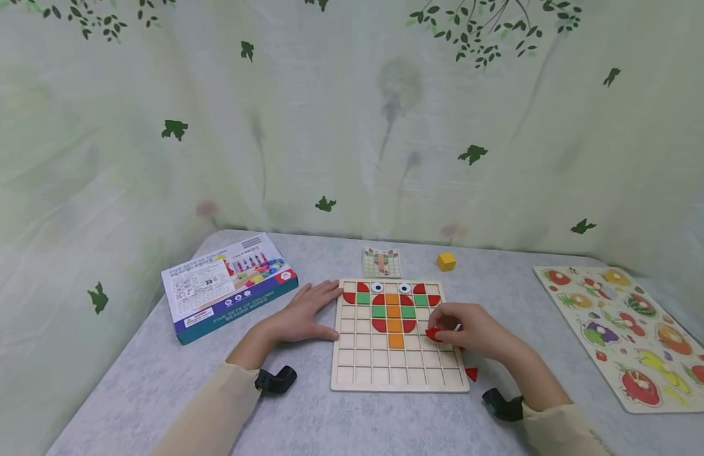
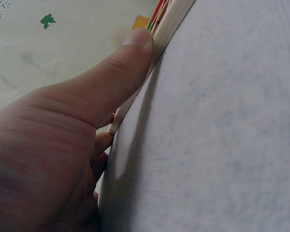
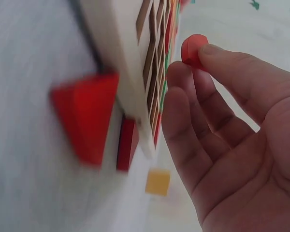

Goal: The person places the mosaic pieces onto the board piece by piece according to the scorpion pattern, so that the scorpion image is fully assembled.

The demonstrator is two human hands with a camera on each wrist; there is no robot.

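A wooden grid board point(image 1: 363, 377) lies on the table, its upper cells filled with red, green and orange pieces and two eye pieces. At its left edge rests my left hand point(image 1: 302, 315), fingers extended and thumb against the side. Over the board's right part, my right hand point(image 1: 474, 328) pinches a red block with a rounded side point(image 3: 194, 50) between thumb and fingers. A red triangular block point(image 3: 87, 116) lies on the table by the board's right edge, with another red block point(image 3: 127, 144) close to the edge beyond it.
Behind the board lie a small pattern card point(image 1: 381, 263) and a yellow cube point(image 1: 446, 261). A printed box point(image 1: 229, 285) sits at the left. At the right is a fruit picture board point(image 1: 631, 335). A leaf-printed curtain point(image 1: 352, 126) hangs behind the table.
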